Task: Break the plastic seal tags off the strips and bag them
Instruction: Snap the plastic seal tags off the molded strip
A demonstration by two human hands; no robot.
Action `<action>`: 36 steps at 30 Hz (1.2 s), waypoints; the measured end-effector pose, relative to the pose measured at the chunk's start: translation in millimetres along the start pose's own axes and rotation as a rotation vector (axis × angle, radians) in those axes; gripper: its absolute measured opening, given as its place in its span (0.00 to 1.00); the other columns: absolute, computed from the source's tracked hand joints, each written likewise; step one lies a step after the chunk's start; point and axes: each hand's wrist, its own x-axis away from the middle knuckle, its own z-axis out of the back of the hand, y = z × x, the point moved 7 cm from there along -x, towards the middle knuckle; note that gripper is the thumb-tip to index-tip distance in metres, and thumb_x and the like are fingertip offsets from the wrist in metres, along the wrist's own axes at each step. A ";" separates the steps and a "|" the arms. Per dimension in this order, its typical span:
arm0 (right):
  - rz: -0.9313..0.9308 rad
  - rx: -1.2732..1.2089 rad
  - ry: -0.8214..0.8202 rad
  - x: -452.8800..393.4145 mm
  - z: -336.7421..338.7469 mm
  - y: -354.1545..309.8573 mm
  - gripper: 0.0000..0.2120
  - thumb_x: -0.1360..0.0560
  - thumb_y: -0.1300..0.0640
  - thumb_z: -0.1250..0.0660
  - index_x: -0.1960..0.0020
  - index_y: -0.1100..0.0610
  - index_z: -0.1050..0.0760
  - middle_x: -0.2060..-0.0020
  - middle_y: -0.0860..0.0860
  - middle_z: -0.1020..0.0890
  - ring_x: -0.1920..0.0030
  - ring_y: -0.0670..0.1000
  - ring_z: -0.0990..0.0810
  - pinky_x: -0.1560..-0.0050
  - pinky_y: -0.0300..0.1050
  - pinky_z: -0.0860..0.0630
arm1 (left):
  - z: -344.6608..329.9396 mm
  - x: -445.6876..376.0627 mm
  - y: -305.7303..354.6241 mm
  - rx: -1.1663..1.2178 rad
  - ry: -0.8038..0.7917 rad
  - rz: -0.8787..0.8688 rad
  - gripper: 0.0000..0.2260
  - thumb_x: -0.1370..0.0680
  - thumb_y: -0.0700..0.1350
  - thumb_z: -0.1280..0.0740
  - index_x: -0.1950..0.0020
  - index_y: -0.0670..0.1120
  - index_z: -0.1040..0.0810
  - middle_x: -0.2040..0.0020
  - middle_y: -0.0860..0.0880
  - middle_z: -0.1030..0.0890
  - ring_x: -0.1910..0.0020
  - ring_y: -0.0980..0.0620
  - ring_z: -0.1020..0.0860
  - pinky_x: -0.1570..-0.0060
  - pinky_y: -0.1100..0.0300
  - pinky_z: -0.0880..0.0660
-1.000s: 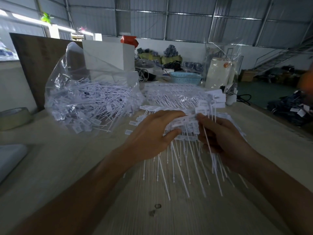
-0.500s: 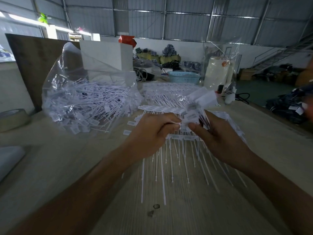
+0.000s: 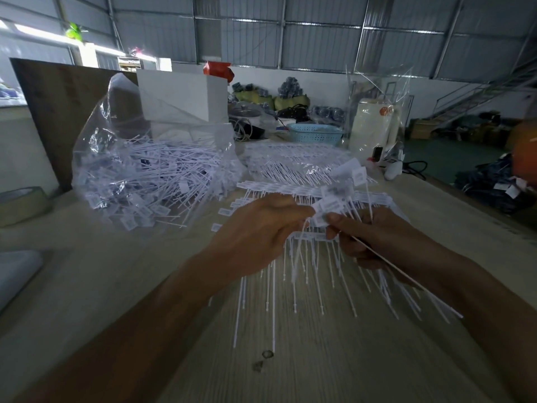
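Daylight is coming in through a bright strip of windows [image 3: 87,52] high at the back left, blowing out to white there, while the rest of the shed is sitting in dim, bluish light. The wooden table [image 3: 334,359] is catching a soft sheen, and the forearms near the bottom edge are falling into deep shadow. Glare is glinting off the clear plastic bag [image 3: 151,170] and its creases. The white tags [image 3: 334,205] between the hands are smearing with motion blur, their print unreadable. The wide lens is bending the roof beams and stretching the corners. An orange shape [image 3: 524,152] at the right edge is showing only as a blur.
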 end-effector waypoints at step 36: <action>0.179 -0.002 0.234 -0.9 -6.2 -1.9 0.28 0.28 0.41 0.31 0.55 0.69 0.25 0.70 0.62 0.33 0.70 0.56 0.37 0.68 0.47 0.38 | -25.9 -1.3 -22.8 0.360 0.119 0.164 0.13 0.22 0.46 0.31 0.41 0.54 0.30 0.47 0.60 0.21 0.47 0.60 0.21 0.53 0.56 0.20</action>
